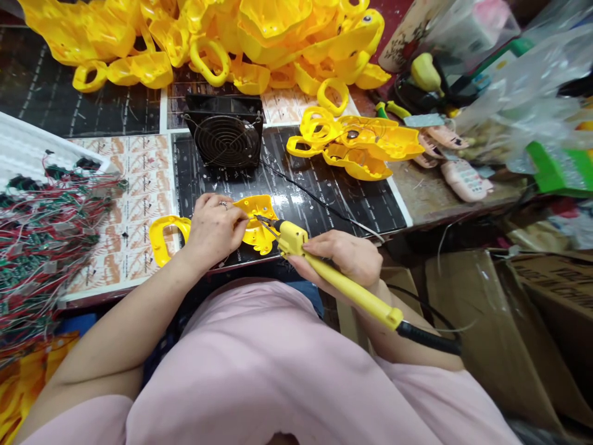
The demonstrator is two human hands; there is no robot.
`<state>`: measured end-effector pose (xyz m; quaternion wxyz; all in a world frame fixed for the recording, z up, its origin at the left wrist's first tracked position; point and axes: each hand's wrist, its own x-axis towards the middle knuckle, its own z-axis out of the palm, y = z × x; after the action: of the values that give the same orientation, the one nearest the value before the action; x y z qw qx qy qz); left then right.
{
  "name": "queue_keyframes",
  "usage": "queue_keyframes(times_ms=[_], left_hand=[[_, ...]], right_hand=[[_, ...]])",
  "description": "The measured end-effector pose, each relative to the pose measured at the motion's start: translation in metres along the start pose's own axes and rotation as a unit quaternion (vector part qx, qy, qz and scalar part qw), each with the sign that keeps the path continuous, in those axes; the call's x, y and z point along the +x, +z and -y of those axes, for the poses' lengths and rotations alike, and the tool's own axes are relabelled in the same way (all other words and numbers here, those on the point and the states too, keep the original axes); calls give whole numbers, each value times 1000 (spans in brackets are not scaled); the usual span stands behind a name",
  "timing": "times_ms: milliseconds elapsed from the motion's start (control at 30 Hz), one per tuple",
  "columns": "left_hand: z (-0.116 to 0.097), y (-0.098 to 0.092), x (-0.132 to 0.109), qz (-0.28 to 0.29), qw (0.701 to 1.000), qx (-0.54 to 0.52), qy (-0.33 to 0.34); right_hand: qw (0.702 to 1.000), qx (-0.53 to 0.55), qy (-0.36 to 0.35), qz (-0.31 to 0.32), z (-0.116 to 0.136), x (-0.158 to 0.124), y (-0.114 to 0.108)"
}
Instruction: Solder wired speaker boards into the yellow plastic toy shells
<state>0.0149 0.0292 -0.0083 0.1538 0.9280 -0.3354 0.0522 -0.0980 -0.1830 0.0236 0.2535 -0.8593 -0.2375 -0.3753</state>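
Observation:
My right hand (345,256) is wrapped round a yellow soldering iron (343,281) with a black cord sleeve at its rear end. The iron's dark tip reaches into a yellow plastic shell half (259,207) lying near the table's front edge. My left hand (215,225), with a ring on one finger, is closed over the shell's left side, fingertips at its inner edge. A yellow loop handle (160,241) shows to the left of that hand. Whatever small part lies between the left fingertips is hidden.
A black fan (227,133) stands behind the shell, its cable trailing right. Yellow shells (278,31) are heaped at the back, and more wired shells (356,139) lie right. Wired circuit boards (55,228) hang at left. Cardboard boxes (482,321) stand below right.

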Motion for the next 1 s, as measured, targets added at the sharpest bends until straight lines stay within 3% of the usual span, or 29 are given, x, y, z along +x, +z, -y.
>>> queue_keyframes(times_ms=[467,667,1000], left_hand=[[1,2,0,14,1000,-13,-10],[1,2,0,22,999,-25,-12],[3,2,0,22,1000,-17,-4]], right_hand=[[999,24,-21,44,-1,0,3],[1000,16,-11,18,1,6,-3],[999,15,-24,31,-1,3,4]])
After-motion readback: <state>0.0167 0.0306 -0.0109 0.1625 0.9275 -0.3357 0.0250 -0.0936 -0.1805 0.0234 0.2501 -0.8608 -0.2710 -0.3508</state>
